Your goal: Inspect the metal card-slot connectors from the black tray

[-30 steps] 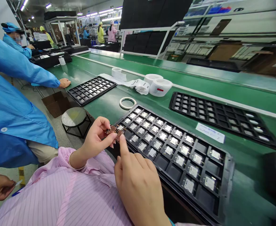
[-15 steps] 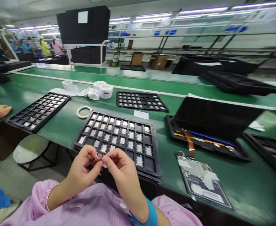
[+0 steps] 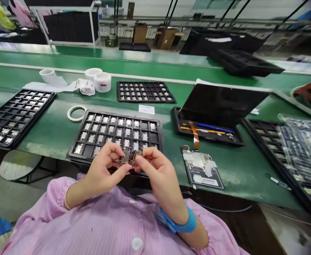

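Observation:
My left hand (image 3: 102, 168) and my right hand (image 3: 159, 170) meet in front of my body, fingers closed on a small circuit board (image 3: 128, 157) held between them. The board carries metal-coloured and dark parts; fingertips hide its two ends. Right behind the hands, a black compartment tray (image 3: 153, 137) lies on the green bench, partly covered by them. Small boards with whitish, silvery faces sit in many of its pockets.
Left stand another tray (image 3: 25, 122), a tape ring (image 3: 77, 113) and white rolls (image 3: 102, 82). A third tray (image 3: 148, 95) lies behind. Right are a propped dark screen (image 3: 219, 106), a cabled board assembly (image 3: 203, 168) and stacked clear trays (image 3: 304, 145).
The view has swung right and down, bringing the clear trays into sight and losing another person's hand at the left. The circuit board now shows more of its face between my fingers.

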Demonstrator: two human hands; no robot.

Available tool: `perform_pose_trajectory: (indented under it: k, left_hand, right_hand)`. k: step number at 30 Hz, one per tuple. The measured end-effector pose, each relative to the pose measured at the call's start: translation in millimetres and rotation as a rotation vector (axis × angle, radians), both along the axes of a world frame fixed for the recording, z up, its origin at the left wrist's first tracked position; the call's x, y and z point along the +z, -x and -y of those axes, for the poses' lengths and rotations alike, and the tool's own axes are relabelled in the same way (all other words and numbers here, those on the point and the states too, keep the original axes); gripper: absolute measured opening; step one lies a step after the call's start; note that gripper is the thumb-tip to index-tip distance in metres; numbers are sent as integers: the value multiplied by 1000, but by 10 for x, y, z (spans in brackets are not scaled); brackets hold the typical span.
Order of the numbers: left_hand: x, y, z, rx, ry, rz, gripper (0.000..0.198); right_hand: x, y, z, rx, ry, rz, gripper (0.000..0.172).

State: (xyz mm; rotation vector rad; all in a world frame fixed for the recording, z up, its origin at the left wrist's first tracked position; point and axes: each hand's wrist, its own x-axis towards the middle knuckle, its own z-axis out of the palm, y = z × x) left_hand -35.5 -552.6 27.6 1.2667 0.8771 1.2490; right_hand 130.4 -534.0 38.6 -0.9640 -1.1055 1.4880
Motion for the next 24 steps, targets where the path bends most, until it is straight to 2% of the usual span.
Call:
perform_pose_trajectory:
  k: [4, 12, 16, 24]
  left_hand:
    - [-41, 4, -35, -94, -8, 62, 13]
    - [-87, -8, -79, -112, 57, 113, 24]
    - [-73, -4, -80, -99, 85, 123, 30]
    - [-76, 15, -53, -117, 50, 89, 24]
  right_hand:
    - [-17, -72, -41, -33, -41, 56, 20]
    - [-15, -78, -72, -98, -28, 32, 11]
    - [24, -91, -58, -80, -7, 21, 9]
    - [76, -130, 19, -3, -10, 47, 7]
